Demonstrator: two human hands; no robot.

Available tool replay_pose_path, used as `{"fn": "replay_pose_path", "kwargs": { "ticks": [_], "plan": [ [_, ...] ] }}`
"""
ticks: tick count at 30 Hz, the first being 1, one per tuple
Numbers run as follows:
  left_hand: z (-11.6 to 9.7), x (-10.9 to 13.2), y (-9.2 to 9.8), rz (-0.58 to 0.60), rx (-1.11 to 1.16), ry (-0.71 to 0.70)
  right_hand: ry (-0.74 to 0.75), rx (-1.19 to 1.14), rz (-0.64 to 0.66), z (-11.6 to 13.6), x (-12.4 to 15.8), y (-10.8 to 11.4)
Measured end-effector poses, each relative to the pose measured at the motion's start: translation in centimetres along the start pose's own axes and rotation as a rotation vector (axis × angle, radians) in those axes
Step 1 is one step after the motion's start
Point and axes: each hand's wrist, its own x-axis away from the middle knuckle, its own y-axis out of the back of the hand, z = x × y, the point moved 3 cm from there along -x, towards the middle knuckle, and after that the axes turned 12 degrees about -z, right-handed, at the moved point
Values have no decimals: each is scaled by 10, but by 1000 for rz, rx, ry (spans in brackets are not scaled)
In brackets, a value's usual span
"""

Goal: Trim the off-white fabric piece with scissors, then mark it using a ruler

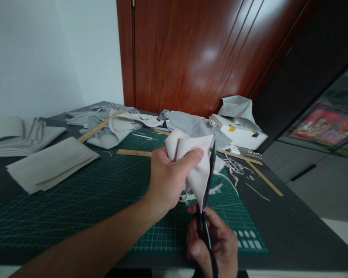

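Note:
My left hand (168, 181) is closed around a folded piece of off-white fabric (195, 166), its thumb pressed on top. The cloth is held up above a green cutting mat (113, 193). Below and to the right, my right hand (213, 243) grips a pair of black scissors (210, 173) by the handles. One blade points up and away along the right edge of the fabric, whose lower corner sits at the blades near the pivot. Part of the other blade is hidden by the cloth. Thin fabric offcuts (216, 188) lie on the mat behind the hands.
Folded fabric (52, 164) and a stack of cloth (14, 135) lie at left. Wooden rulers (133, 152) and heaped grey fabric (191, 123) are further back. A white box (240, 133) stands at back right, near loose trimmings (234, 166). A wooden door (185, 58) rises behind the table.

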Motion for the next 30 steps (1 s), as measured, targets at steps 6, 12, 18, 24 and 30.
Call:
{"fn": "replay_pose_path", "kwargs": {
  "ticks": [6,12,18,24,30],
  "plan": [
    [2,-3,-1,-1,4,17,106,-55,65,-2,-9,-3],
    [-2,-11,-2,-36,34,-26,81,-27,121,7,-25,-8],
    [-13,-41,-11,-47,45,-110,219,51,207,36,-70,-25],
    [-10,-83,-21,-39,63,-171,283,139,269,39,-130,-47],
    [17,-99,-4,-53,3,-112,353,210,320,23,-152,-51]
  ]
}}
